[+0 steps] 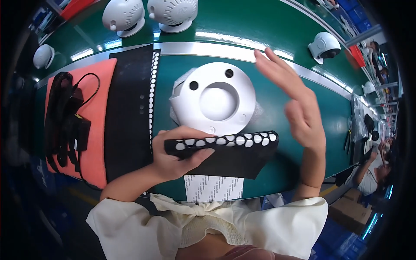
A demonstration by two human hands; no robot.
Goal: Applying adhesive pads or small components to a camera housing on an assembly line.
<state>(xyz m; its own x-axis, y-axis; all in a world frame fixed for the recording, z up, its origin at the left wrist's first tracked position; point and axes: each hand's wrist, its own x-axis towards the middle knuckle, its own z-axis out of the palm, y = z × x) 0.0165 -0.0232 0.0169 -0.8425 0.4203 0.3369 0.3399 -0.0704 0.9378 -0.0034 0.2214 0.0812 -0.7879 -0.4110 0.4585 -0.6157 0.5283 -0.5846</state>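
A black sheet [234, 151] of white dots is pinched by the left hand [175, 154] before the white housing [216, 102], right hand [299, 104] raised, fingers spread, empty.

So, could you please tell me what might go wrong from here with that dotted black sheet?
The left hand grips only one end of the black sheet with white dots, so the free end could sag and shed dots. The sheet overlaps the white round housing and may brush it. The raised right hand steadies nothing.
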